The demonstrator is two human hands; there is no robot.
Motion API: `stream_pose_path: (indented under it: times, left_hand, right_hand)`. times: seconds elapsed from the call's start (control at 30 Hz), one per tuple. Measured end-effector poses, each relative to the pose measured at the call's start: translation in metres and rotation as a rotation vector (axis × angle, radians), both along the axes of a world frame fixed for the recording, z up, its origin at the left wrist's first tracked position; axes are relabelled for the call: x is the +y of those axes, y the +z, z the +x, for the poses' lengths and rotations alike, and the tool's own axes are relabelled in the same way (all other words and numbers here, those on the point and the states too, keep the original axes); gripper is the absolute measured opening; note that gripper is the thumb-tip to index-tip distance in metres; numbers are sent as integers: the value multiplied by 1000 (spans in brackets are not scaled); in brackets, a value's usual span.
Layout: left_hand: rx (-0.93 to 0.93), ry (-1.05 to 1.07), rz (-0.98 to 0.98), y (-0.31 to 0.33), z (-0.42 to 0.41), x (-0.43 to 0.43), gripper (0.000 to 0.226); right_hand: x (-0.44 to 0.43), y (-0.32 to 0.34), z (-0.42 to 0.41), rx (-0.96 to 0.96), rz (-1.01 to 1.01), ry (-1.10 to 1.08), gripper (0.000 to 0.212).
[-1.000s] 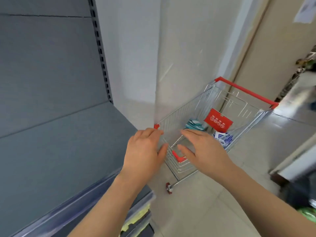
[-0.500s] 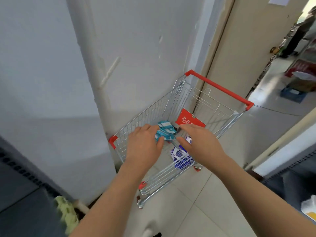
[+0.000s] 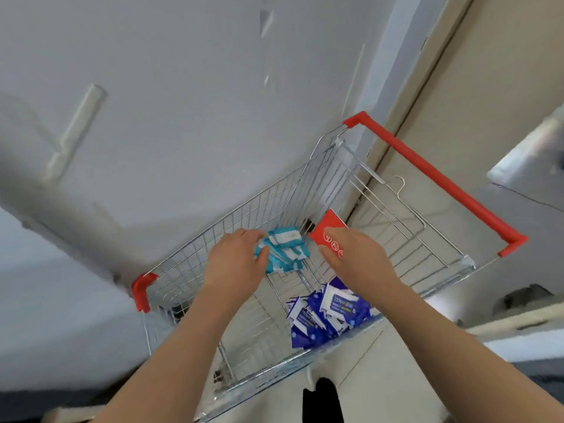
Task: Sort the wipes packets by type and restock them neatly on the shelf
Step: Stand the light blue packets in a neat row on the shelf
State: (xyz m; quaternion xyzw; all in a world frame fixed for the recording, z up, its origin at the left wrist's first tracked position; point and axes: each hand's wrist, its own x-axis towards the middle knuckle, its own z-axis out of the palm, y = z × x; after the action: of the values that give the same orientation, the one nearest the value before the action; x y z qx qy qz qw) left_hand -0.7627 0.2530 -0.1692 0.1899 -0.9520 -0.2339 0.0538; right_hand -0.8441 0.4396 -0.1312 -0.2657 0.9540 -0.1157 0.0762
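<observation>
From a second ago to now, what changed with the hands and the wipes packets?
Both hands moved forward from the cart's near rim into its basket. The left hand now reaches the teal wipes packets, thumb against them; whether it grips them is unclear. The right hand hovers open beside them. The dark blue wipes packets stayed put.

Teal wipes packets [image 3: 285, 250] heaped mid-cart; dark-blue wipes packets [image 3: 328, 314] piled near corner.
</observation>
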Motion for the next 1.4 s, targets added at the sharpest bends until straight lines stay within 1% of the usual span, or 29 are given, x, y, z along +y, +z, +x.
stream_pose_path:
  times: [0.17,0.3,0.37,0.5,0.63,0.77,0.83,0.9,1.03,1.1,1.2,1.27,1.3,1.33,1.4]
  left_hand:
    - [-51,171,94,-62,-79,8,31]
    - [-93,290,216,-123,-128,8,28]
    - [-130,334,246,-156,-147,4,29]
    - [-182,399,298,-222,-175,-6,30]
    - [-173,451,398,-279,-202,-15,31]
    - [-137,535,491,-329,-221,-22,31]
    - [-127,582,559,-347,-229,-25,33]
    - [-122,603,587,-361,-236,-29,31]
    - [-102,606,602,-375,-244,-36,13]
    - [-116,581,618,-378,-243,-37,8]
    - [-103,567,730,-377,-236,-37,8]
    - [-77,583,847,-372,-229,-37,6]
    - [-63,596,908,-370,-225,-37,5]
    - [-50,603,953,-368,-221,-37,4]
    - [-33,603,991,-363,-212,-40,1]
  right_hand:
    - [-7,-73,-111,-104,32,110,32]
    - [-17,-146,-181,-169,30,213,38]
    - [-26,-186,-208,-241,17,246,40]
    - [-46,-265,-248,-382,-20,258,43]
    - [-67,-327,-269,-475,-30,282,47]
    - [-86,-377,-282,-548,-46,244,51]
    - [-96,-394,-289,-560,-52,263,50]
    - [-104,-408,-295,-537,-44,293,54]
    - [-114,-417,-302,-548,4,300,70]
    - [-115,-416,-306,-533,14,315,72]
    - [-117,-409,-309,-423,14,312,58]
    - [-119,-403,-311,-301,88,344,49]
    - [-119,-401,-313,-270,117,372,44]
    - [-119,-398,-315,-294,110,379,38]
    - [-117,-393,-317,-421,15,341,29]
